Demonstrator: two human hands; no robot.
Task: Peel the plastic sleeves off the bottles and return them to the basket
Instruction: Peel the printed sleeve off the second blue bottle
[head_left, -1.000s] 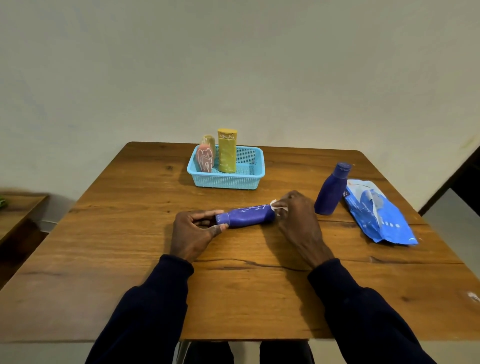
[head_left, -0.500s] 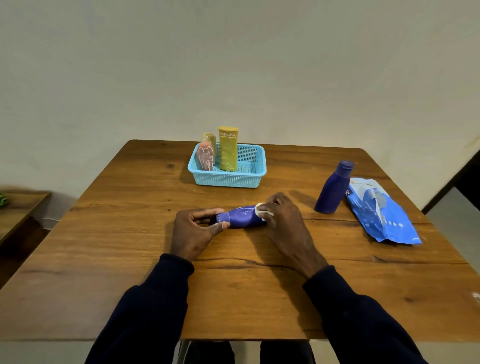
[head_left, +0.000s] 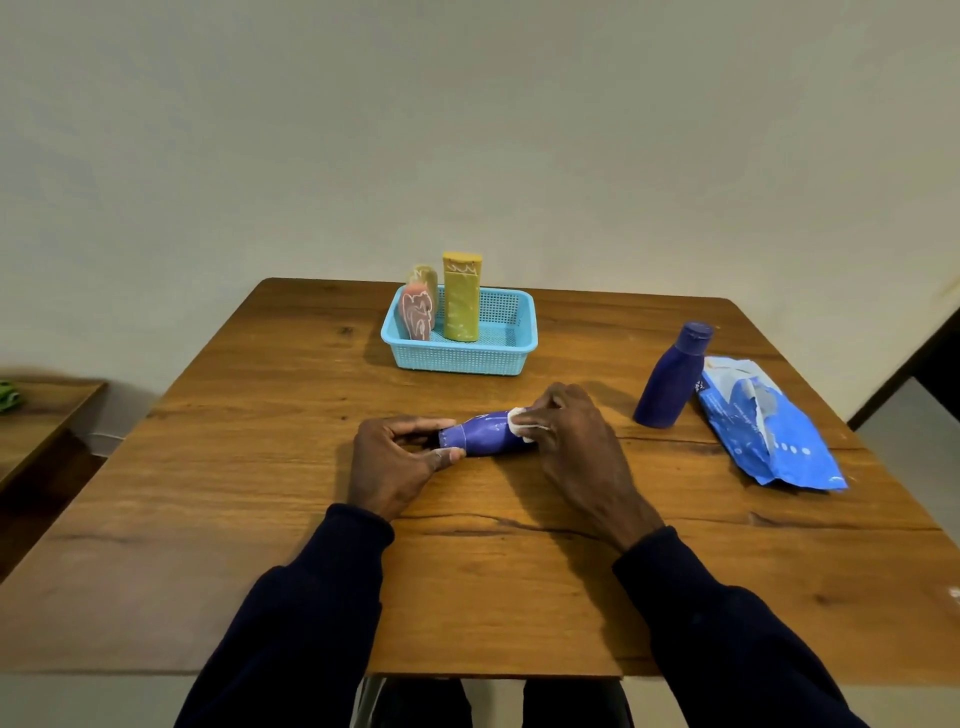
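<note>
A purple bottle (head_left: 485, 432) lies on its side at the middle of the wooden table (head_left: 260, 493), still in its printed sleeve. My left hand (head_left: 397, 460) pinches its cap end. My right hand (head_left: 576, 447) covers the other end and grips a bunched white edge of the sleeve (head_left: 519, 422). A bare dark-blue bottle (head_left: 670, 379) stands upright to the right. The light-blue basket (head_left: 511, 345) at the back holds a tall yellow bottle (head_left: 461, 299), a pink bottle (head_left: 416, 314) and a smaller yellowish one (head_left: 426, 275) behind it.
A crumpled blue plastic sleeve (head_left: 769, 426) lies on the table right of the dark-blue bottle. A lower wooden surface (head_left: 36, 421) sits off the table's left side with something green on it. A plain wall rises behind the table.
My right hand has slid left along the lying bottle, pushing the white sleeve edge toward the cap end. The left hand has stayed in place.
</note>
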